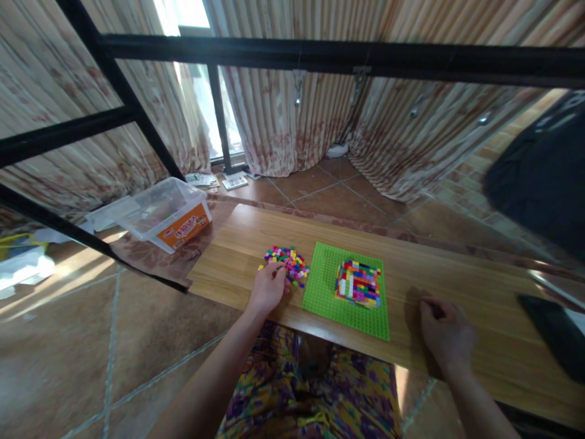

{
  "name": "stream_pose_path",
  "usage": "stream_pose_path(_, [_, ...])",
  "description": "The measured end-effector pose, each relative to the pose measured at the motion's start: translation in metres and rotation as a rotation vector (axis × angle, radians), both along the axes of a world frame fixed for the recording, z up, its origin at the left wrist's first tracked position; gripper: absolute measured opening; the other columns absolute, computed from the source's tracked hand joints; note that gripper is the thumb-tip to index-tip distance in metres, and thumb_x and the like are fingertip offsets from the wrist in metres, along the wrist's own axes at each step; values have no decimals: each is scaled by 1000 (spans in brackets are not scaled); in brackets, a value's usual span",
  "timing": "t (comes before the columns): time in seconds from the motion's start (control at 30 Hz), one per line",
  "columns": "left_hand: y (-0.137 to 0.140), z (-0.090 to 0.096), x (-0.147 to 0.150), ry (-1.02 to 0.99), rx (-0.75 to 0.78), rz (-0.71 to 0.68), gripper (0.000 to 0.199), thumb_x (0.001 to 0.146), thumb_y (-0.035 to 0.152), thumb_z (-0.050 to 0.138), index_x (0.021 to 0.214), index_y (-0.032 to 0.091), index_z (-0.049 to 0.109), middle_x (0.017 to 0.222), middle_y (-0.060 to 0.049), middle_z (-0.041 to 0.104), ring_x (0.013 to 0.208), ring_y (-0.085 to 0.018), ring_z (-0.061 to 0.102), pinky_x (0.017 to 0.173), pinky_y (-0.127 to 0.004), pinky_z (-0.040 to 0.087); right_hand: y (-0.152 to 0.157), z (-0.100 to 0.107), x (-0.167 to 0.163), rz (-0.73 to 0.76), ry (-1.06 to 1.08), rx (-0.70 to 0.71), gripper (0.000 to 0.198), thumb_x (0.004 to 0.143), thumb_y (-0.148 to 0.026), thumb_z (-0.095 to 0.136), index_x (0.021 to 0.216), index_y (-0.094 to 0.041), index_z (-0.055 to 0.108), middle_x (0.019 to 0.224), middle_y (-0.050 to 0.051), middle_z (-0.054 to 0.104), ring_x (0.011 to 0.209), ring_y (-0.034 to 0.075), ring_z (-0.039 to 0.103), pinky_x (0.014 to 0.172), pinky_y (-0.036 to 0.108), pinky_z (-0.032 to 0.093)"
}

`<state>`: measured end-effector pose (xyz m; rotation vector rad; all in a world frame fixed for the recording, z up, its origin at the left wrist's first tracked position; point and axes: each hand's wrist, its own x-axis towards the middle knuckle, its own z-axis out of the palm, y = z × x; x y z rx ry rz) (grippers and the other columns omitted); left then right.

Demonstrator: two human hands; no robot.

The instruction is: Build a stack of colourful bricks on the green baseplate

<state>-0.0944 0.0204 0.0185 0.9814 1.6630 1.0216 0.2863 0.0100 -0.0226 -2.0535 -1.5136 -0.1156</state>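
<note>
My left hand (pixel 269 288) is at the near edge of a pile of small coloured toy bricks (pixel 295 263) on the wooden table. Its thumb and fingers are pinched together; whatever is between them is too small to make out. To the right of the pile lies a green studded baseplate (pixel 347 320). A many-coloured block built of stacked bricks (pixel 359 283) stands on it, right of the plate's middle. Beyond the plate, my right hand (pixel 445 332) rests on the table with its fingers curled into a loose fist, touching neither bricks nor plate.
The wooden table (pixel 256 228) runs across in front of me. A dark flat device (pixel 555 335) lies at its right end. On the floor at left stands a clear plastic box (pixel 171 213) with an orange label. Black metal bars (pixel 292 52) cross the view above, before striped curtains.
</note>
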Motion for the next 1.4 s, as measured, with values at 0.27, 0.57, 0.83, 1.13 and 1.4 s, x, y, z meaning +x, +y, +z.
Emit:
stream_pose_path(0.27, [-19, 8, 1, -242, 159, 57, 27, 77, 42, 64, 87, 17, 62, 55, 5, 56, 45, -9, 51, 47, -19, 41, -1, 3, -4, -11, -5, -5, 36, 79, -40, 46, 84, -16, 72, 85, 11, 67, 75, 24, 58, 68, 35, 42])
stream_pose_path(0.57, [-49, -3, 0, 133, 168, -24, 16, 83, 35, 58, 87, 21, 65, 58, 3, 58, 52, -13, 52, 54, -22, 37, -2, 3, -1, -5, -12, -26, 35, 79, -39, 48, 86, -16, 73, 84, 10, 66, 75, 24, 57, 66, 33, 41])
stream_pose_path(0.83, [-26, 2, 5, 402, 185, -16, 14, 80, 29, 64, 90, 21, 70, 61, 1, 62, 56, -15, 54, 59, -24, 33, -1, -2, 3, 17, -23, -3, 36, 79, -41, 47, 85, -16, 72, 83, 10, 67, 75, 24, 58, 67, 35, 43])
stream_pose_path(1.13, [-47, 0, -14, 358, 215, 134, 23, 82, 29, 60, 103, 21, 64, 70, 0, 66, 62, -16, 60, 62, -25, 40, -1, 0, 3, -16, -45, -37, 38, 78, -44, 45, 86, -18, 72, 84, 11, 66, 72, 25, 57, 65, 36, 42])
stream_pose_path(1.4, [-40, -2, -36, 540, 231, 133, 34, 76, 17, 57, 110, 16, 60, 93, -7, 66, 84, -21, 64, 82, -35, 50, -2, 2, 1, 1, -57, -27, 39, 79, -44, 43, 85, -18, 71, 83, 10, 64, 74, 25, 57, 66, 37, 42])
